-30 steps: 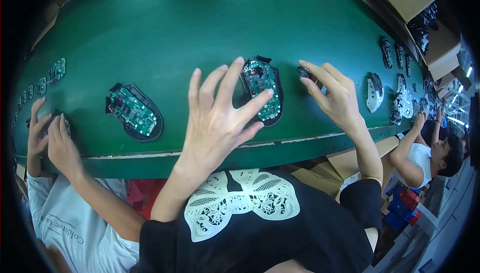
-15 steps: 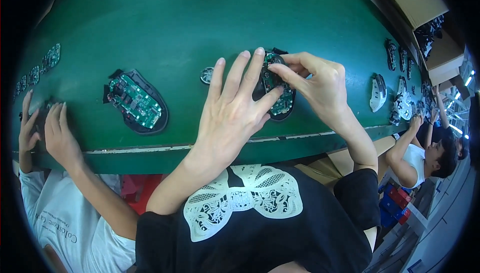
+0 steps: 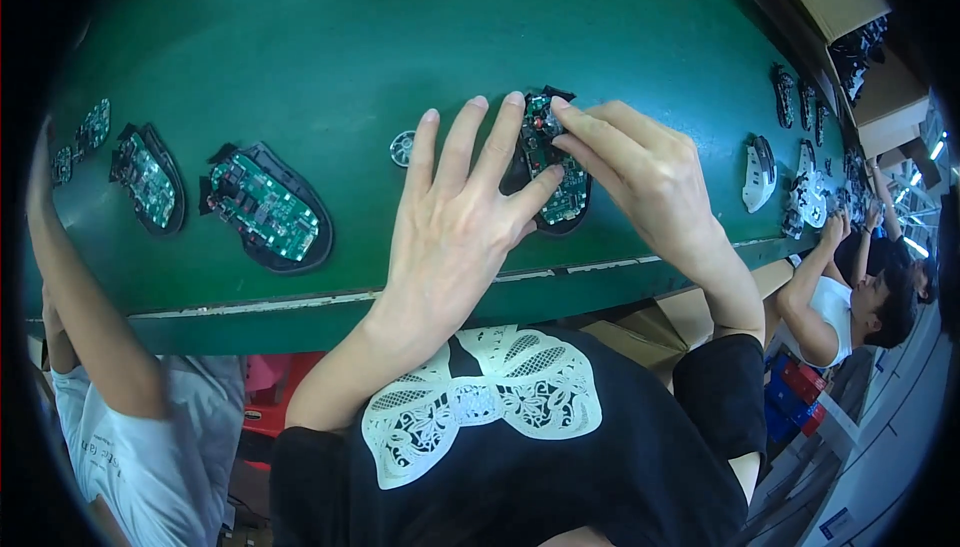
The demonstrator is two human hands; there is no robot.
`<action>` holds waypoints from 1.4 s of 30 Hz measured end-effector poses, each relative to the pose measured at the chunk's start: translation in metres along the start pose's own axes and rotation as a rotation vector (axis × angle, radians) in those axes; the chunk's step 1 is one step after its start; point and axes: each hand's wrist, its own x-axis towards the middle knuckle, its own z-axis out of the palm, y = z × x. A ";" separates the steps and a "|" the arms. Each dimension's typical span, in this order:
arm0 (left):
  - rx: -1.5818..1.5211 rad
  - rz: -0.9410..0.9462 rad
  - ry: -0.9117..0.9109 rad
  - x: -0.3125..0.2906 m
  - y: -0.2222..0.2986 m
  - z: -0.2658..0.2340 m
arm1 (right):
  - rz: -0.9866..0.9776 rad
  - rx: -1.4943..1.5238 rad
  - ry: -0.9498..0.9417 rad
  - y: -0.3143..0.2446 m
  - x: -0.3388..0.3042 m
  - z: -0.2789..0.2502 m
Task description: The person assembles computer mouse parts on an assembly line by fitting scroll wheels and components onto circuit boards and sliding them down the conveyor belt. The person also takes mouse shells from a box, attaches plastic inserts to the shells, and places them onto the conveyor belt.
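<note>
An opened computer mouse base (image 3: 566,197) with a green circuit board lies on the green table in front of me. My left hand (image 3: 455,197) spreads over its left side, fingers stretched out, thumb tip resting on the board and index fingertip by its upper left edge. At the board's upper end, the fingertips of my right hand (image 3: 625,147) are pinched together; whatever they hold is hidden. Just left of my left fingers lies a small silver spoked wheel (image 3: 403,149).
Two more mouse bases with boards, one (image 3: 268,209) nearer and one (image 3: 148,182) farther left, lie beside loose circuit boards (image 3: 93,127). White mouse shells (image 3: 759,175) and dark parts (image 3: 782,97) sit at right. A co-worker's arm (image 3: 85,287) is at left; another person (image 3: 825,297) works at right.
The dark round piece under my right fingers no longer shows; those fingers have shifted slightly. At left, another mouse base is now uncovered as the co-worker's hands have moved away.
</note>
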 end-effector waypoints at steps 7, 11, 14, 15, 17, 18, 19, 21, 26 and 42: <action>0.033 0.010 0.004 0.000 0.003 0.006 | -0.032 0.057 -0.234 0.010 0.019 -0.012; 0.031 0.028 -0.012 0.001 -0.001 0.007 | -0.038 0.011 -0.105 0.007 -0.007 0.007; 0.001 0.049 -0.014 0.002 -0.005 0.008 | -0.065 -0.047 0.127 0.003 -0.029 0.019; -0.004 0.063 -0.017 0.003 -0.007 0.008 | -0.065 -0.045 0.129 0.001 -0.029 0.019; -0.010 0.088 -0.024 0.005 -0.008 0.007 | -0.014 -0.113 0.129 -0.003 -0.030 0.019; -0.006 0.105 -0.056 0.007 -0.008 0.004 | -0.004 -0.117 0.134 -0.003 -0.027 0.017; -0.001 0.123 -0.088 0.008 -0.008 0.003 | 0.018 -0.101 0.097 -0.001 -0.021 0.014; 0.004 0.126 -0.096 0.008 -0.011 0.004 | 0.035 -0.082 0.064 0.001 -0.017 0.007; 0.089 0.105 -0.058 0.001 -0.004 0.013 | 0.276 0.153 0.125 -0.005 -0.039 -0.021; 0.101 0.019 -0.301 0.027 0.003 -0.005 | 0.270 0.162 0.014 0.006 -0.075 0.008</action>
